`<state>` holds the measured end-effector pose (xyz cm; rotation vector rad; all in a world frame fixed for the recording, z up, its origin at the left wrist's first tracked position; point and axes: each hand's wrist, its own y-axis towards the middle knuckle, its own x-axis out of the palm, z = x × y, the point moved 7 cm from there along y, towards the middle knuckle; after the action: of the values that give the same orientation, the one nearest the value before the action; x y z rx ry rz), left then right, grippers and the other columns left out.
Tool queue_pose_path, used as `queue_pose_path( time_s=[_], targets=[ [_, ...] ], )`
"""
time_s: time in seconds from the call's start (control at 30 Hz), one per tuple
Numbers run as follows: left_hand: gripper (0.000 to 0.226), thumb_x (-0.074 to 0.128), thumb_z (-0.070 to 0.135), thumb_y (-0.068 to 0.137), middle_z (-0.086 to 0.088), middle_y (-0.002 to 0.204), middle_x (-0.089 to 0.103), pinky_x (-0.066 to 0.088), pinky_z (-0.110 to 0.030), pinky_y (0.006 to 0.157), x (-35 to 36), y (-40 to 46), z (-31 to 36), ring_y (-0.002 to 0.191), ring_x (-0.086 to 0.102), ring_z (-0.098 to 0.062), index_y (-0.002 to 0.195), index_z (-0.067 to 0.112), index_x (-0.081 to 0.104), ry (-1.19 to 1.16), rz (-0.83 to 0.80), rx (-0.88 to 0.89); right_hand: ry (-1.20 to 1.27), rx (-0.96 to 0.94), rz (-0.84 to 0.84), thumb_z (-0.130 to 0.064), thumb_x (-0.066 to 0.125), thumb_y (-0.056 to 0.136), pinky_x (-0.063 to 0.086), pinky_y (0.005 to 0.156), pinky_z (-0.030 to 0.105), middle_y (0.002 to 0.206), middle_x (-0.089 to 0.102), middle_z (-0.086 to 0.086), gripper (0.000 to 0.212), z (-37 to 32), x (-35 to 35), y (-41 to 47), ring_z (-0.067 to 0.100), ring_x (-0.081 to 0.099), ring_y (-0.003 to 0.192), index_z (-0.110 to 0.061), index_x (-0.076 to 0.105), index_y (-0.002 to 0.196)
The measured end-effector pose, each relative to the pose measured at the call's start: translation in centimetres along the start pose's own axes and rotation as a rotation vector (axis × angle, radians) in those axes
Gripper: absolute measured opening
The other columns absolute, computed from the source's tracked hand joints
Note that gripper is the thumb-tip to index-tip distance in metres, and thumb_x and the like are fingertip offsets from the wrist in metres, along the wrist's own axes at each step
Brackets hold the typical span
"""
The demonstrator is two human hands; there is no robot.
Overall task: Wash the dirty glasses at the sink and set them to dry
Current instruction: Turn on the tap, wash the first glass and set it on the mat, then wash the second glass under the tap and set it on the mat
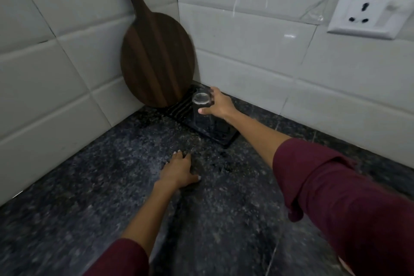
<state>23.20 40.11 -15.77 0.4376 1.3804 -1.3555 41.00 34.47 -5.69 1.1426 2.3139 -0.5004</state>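
Note:
A clear drinking glass (201, 105) stands on a black ribbed drying tray (220, 133) in the corner of the counter. It looks bottom up, though I cannot be sure. My right hand (218, 104) is wrapped around its right side, thumb in front and fingers behind. My left hand (179, 171) rests flat on the dark speckled counter nearer to me, fingers spread and holding nothing. No sink is in view.
A dark wooden round board with a handle (154, 51) leans in the tiled corner, its lower edge on the tray's far end. A white wall socket (369, 12) sits at the upper right. The granite counter (89, 197) stretches left and toward me.

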Motion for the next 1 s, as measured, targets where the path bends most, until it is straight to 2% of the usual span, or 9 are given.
queue_pose_path(
  time_s=[0.1, 0.27, 0.37, 0.47, 0.6, 0.67, 0.73, 0.87, 1.0],
  targets=[
    [0.089, 0.062, 0.046, 0.087, -0.021, 0.159, 0.009, 0.023, -0.042, 0.117, -1.6, -1.7, 3.7, 0.147, 0.007, -0.033, 0.151, 0.008, 0.015, -0.077, 0.091, 0.086, 0.056, -0.012, 0.010, -0.019, 0.077, 0.074, 0.035, 0.108, 0.031, 0.146, 0.039, 0.012, 0.091, -0.7, -3.2, -3.6, 0.026, 0.041, 0.132, -0.009, 0.021, 0.146],
    [0.078, 0.064, 0.040, 0.087, -0.008, 0.156, 0.027, 0.023, -0.024, 0.110, -2.5, -8.1, 16.0, 0.144, 0.025, -0.020, 0.149, 0.011, 0.027, -0.273, 0.189, 0.472, 0.174, -0.017, 0.110, -0.020, 0.073, 0.078, 0.041, 0.104, 0.030, 0.134, 0.053, 0.009, 0.068, 0.6, -12.7, -14.8, 0.019, 0.054, 0.119, -0.013, 0.040, 0.137],
    [0.077, 0.071, 0.035, 0.082, 0.004, 0.149, 0.037, 0.023, -0.008, 0.100, 0.5, -12.2, 22.6, 0.134, 0.033, -0.006, 0.147, 0.017, 0.033, -0.371, 0.089, 0.676, 0.229, 0.019, 0.236, -0.020, 0.072, 0.078, 0.045, 0.103, 0.035, 0.121, 0.060, 0.003, 0.053, 4.5, -18.9, -23.8, 0.016, 0.059, 0.111, -0.019, 0.051, 0.127],
    [0.088, 0.080, 0.036, 0.072, 0.011, 0.147, 0.037, 0.028, -0.012, 0.105, 5.1, -14.4, 26.7, 0.129, 0.033, 0.005, 0.146, 0.025, 0.033, -0.412, -0.088, 0.784, 0.307, 0.084, 0.377, -0.017, 0.068, 0.081, 0.048, 0.098, 0.034, 0.115, 0.064, 0.003, 0.037, 9.2, -23.0, -33.1, 0.016, 0.062, 0.106, -0.024, 0.057, 0.116],
    [0.111, 0.086, 0.051, 0.049, 0.024, 0.139, 0.040, 0.033, -0.009, 0.103, 10.2, -16.1, 29.4, 0.122, 0.040, 0.019, 0.142, 0.030, 0.029, -0.611, -0.221, 0.789, 0.461, 0.200, 0.500, -0.003, 0.057, 0.089, 0.049, 0.079, 0.022, 0.115, 0.062, 0.015, 0.029, 15.2, -24.4, -43.2, 0.019, 0.061, 0.094, -0.008, 0.055, 0.117],
    [0.123, 0.088, 0.057, 0.040, 0.013, 0.140, 0.045, 0.036, -0.013, 0.103, 11.8, -15.7, 29.8, 0.126, 0.046, 0.003, 0.143, 0.020, 0.031, -0.753, -0.154, 0.701, 0.498, 0.251, 0.520, 0.000, 0.053, 0.090, 0.050, 0.071, 0.016, 0.111, 0.062, 0.016, 0.029, 17.8, -24.0, -46.6, 0.015, 0.060, 0.085, -0.002, 0.054, 0.119],
    [0.116, 0.089, 0.055, 0.035, 0.006, 0.128, 0.054, 0.043, -0.016, 0.094, 12.2, -15.8, 30.1, 0.120, 0.053, -0.012, 0.134, 0.020, 0.040, -0.813, -0.038, 0.617, 0.515, 0.293, 0.533, 0.001, 0.052, 0.090, 0.049, 0.066, 0.012, 0.107, 0.061, 0.014, 0.031, 20.2, -23.8, -49.1, 0.011, 0.059, 0.081, 0.003, 0.052, 0.122],
    [0.082, 0.090, 0.037, 0.044, 0.001, 0.101, 0.066, 0.042, -0.024, 0.073, 10.2, -18.0, 32.2, 0.097, 0.064, -0.022, 0.117, 0.016, 0.059, -0.579, 0.254, 0.559, 0.523, 0.321, 0.564, 0.001, 0.052, 0.089, 0.049, 0.071, 0.017, 0.104, 0.063, 0.013, 0.031, 23.4, -25.2, -52.4, 0.010, 0.061, 0.081, 0.001, 0.054, 0.120],
    [0.086, 0.084, 0.055, 0.043, 0.002, 0.100, 0.069, 0.054, -0.033, 0.078, 9.4, -21.5, 36.4, 0.089, 0.066, -0.015, 0.118, 0.018, 0.061, -0.463, 0.243, 0.660, 0.488, 0.335, 0.631, -0.001, 0.054, 0.088, 0.051, 0.081, 0.027, 0.105, 0.066, 0.012, 0.029, 25.7, -28.5, -54.6, 0.021, 0.063, 0.096, -0.003, 0.058, 0.116]
  ],
)
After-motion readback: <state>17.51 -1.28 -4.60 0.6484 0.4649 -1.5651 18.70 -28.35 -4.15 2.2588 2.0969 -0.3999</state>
